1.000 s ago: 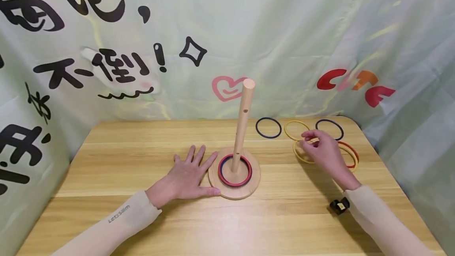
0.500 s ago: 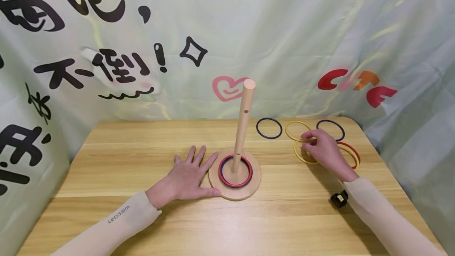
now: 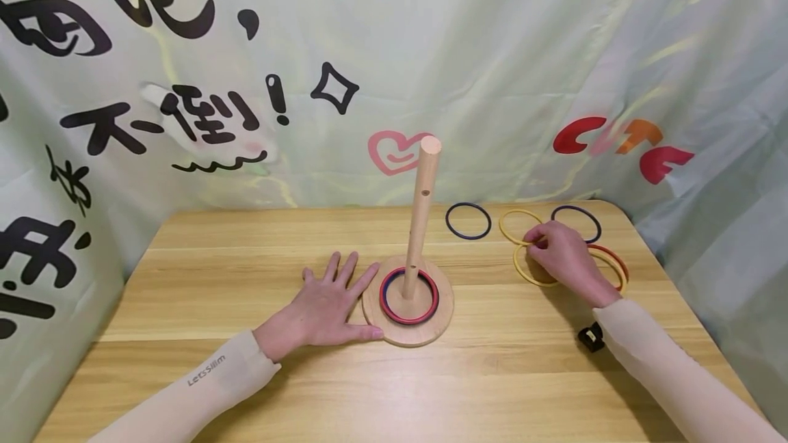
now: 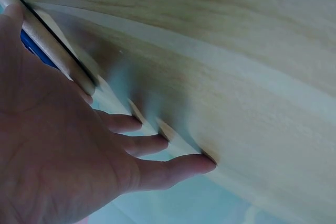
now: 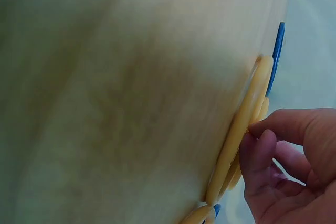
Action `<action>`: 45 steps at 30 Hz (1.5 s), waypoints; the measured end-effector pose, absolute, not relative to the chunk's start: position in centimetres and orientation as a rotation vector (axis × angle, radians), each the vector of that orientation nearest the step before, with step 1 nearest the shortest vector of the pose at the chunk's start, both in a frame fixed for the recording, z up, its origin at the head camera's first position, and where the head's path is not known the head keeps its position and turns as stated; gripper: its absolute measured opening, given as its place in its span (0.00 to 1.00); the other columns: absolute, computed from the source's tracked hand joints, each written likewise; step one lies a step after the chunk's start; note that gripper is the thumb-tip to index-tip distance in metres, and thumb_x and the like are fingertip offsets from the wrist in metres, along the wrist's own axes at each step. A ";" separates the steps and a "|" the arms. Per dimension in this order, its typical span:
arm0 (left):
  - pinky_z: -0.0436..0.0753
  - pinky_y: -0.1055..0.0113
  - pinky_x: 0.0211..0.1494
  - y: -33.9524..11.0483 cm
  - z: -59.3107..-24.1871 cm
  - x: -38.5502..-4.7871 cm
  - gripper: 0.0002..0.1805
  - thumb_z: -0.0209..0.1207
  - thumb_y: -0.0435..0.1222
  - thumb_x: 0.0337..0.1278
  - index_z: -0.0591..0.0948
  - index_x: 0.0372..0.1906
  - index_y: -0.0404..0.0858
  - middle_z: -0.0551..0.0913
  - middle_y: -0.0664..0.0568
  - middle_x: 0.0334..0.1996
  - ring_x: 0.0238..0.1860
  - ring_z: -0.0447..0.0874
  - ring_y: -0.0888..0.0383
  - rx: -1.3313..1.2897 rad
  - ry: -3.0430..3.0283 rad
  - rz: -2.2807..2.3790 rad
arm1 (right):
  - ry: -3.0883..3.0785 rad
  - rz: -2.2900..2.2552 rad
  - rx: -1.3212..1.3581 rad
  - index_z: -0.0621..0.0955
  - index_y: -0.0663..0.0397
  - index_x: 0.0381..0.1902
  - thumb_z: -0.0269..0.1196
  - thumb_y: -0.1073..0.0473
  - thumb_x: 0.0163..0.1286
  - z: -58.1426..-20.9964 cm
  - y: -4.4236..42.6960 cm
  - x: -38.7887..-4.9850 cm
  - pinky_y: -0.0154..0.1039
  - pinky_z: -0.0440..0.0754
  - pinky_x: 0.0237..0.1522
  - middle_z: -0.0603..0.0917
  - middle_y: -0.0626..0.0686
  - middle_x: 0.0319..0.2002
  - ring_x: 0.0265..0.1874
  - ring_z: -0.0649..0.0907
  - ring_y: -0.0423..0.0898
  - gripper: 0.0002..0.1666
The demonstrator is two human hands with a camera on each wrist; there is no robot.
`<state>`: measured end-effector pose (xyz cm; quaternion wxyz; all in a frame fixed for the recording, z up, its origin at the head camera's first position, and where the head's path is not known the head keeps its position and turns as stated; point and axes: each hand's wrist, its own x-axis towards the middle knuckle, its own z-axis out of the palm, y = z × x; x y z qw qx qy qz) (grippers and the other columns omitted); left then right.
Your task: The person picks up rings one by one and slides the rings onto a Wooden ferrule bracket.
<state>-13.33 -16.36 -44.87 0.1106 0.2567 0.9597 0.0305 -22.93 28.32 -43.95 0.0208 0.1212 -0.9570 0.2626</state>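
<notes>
In the head view, my left hand [image 3: 323, 310] lies flat with fingers spread, its thumb and forefinger at the rim of a round wooden base [image 3: 406, 336]. From that base rises a wooden post [image 3: 421, 217]. A red ring [image 3: 384, 307] and a dark blue ring [image 3: 438, 298] lie around the post's foot. Off to the right, my right hand [image 3: 563, 255] pinches the edge of a yellow ring [image 5: 236, 135] between thumb and forefinger. The ring lies low at the tabletop; the right wrist view does not show clearly whether it is lifted. Part of it is hidden by the hand.
Behind the right hand lie another yellow ring [image 3: 501, 225] and two dark blue rings, one nearer the post [image 3: 469, 238], one farther right [image 3: 576, 208]. A red ring [image 3: 623, 266] overlaps a yellow ring [image 3: 624, 286] beside the right wrist. Fabric curtains [image 3: 492, 53] surround the table.
The right hand's thumb and forefinger have drawn together at the yellow ring's edge. The hand shifts only slightly. My left hand stays in place on the table and base.
</notes>
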 end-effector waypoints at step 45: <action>0.63 0.11 0.59 -16.5 -44.9 -13.2 0.66 0.49 0.84 0.58 0.51 0.91 0.49 0.49 0.31 0.87 0.82 0.48 0.22 0.746 2.820 0.093 | -2.224 1.274 0.858 0.89 0.65 0.47 0.68 0.85 0.63 -30.9 20.8 -12.0 0.28 0.80 0.23 0.85 0.47 0.26 0.19 0.80 0.36 0.18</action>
